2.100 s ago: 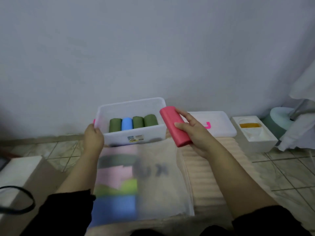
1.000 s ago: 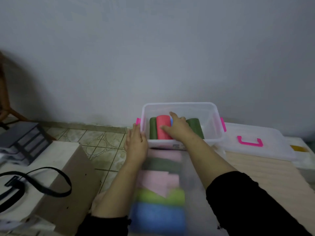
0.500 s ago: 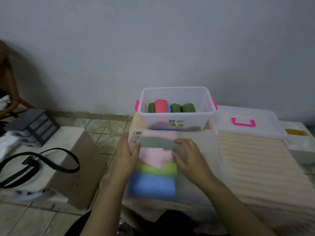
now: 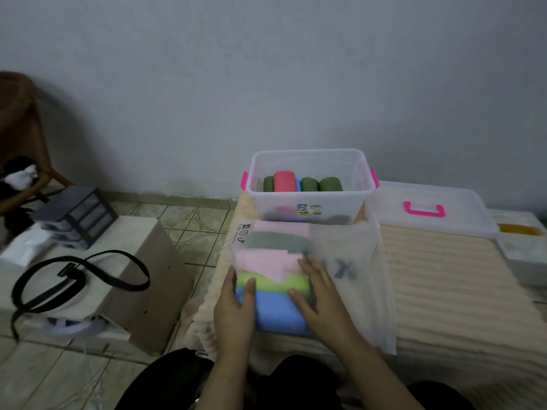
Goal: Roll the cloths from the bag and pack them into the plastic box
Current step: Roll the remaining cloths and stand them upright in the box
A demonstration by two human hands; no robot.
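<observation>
Clear plastic box (image 4: 309, 199) holds rolled cloths (image 4: 302, 182); translucent bag (image 4: 349, 279) of seemingly folded cloths (image 4: 273, 276) before it.

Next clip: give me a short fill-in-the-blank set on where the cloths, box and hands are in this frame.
1. The red roll lies inside the plastic ____.
2. Both hands, left hand and right hand, rest on the translucent ____ of folded cloths.
3. The folded cloth nearest the person is ____ in colour.
4. The lid, which bears the pink handle, lies to the ____ of the box.

Missing words: box; bag; blue; right
</observation>
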